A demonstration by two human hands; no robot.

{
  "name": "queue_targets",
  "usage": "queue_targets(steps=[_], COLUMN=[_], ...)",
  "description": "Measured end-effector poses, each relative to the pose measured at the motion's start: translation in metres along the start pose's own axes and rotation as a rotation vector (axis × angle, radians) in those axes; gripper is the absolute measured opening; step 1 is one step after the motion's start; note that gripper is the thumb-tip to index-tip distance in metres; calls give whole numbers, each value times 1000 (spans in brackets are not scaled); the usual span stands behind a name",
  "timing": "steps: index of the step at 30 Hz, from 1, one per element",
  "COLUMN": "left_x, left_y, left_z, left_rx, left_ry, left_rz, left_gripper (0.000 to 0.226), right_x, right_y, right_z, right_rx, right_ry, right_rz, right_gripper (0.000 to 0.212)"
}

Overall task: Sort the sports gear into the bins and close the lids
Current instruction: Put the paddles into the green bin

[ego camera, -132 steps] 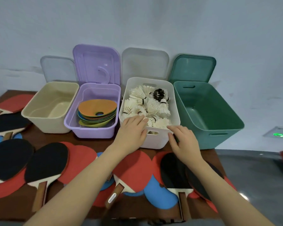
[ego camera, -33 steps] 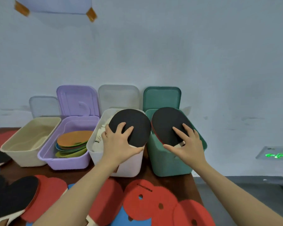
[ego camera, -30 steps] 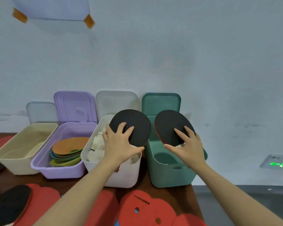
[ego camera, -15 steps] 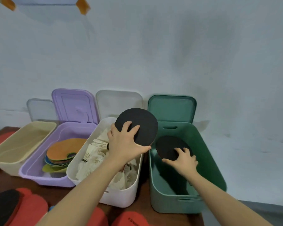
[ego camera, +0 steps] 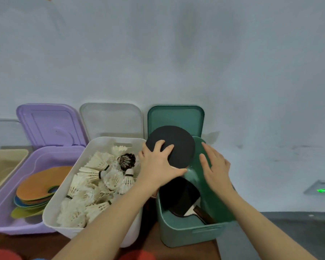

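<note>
Black-faced paddle over the teal bin, one paddle already inside.
Our left hand [ego camera: 159,166] fingers grip a round black-rubber table-tennis paddle [ego camera: 174,145] above the rectangular teal plastic bin [ego camera: 191,232]; our right hand [ego camera: 215,168] is empty, fingers spread, over the bin's right side. A second black paddle with wooden handle [ego camera: 184,200] lies inside that bin.

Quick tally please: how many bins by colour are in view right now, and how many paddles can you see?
Beige bin: 1
Purple bin: 1
White bin: 1
Green bin: 1
Paddles: 2, one in the left hand at, one lying in the green bin
Total: 4 bins, 2 paddles; right hand is empty.
</note>
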State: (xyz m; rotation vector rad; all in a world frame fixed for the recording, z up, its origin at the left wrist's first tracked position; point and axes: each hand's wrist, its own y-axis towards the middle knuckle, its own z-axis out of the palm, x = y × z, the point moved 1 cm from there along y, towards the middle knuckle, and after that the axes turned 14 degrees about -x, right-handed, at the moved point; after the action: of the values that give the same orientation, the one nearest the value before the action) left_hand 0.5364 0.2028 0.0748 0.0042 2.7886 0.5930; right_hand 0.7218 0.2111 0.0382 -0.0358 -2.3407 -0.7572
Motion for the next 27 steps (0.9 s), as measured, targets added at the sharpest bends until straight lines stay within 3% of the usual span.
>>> queue_targets(steps=[4, 9, 13, 19, 27], left_x=[-23, -36, -25, -14, 17], left_y=[-4, -25, -31, -26, -35], left_z=[22, 57, 76, 54, -6], left_rx=[71, 203, 378, 125, -75], left_ry=[-46, -104, 43, 15, 4], left_rz=[-26, -127, 63, 177, 226], left_gripper=[88, 89, 88, 56, 49], right_x=[-11, -31, -30, -21, 25], right_y=[6, -8, -6, -11, -39], right_z=[-8, 1, 4, 3, 5], right_rx=[139, 250, 293, 283, 206], right_ry=[-119, -273, -431, -454, -299], right_rz=[-98, -72, -144, -155, -259], right_gripper=[39, 41, 44, 42, 39])
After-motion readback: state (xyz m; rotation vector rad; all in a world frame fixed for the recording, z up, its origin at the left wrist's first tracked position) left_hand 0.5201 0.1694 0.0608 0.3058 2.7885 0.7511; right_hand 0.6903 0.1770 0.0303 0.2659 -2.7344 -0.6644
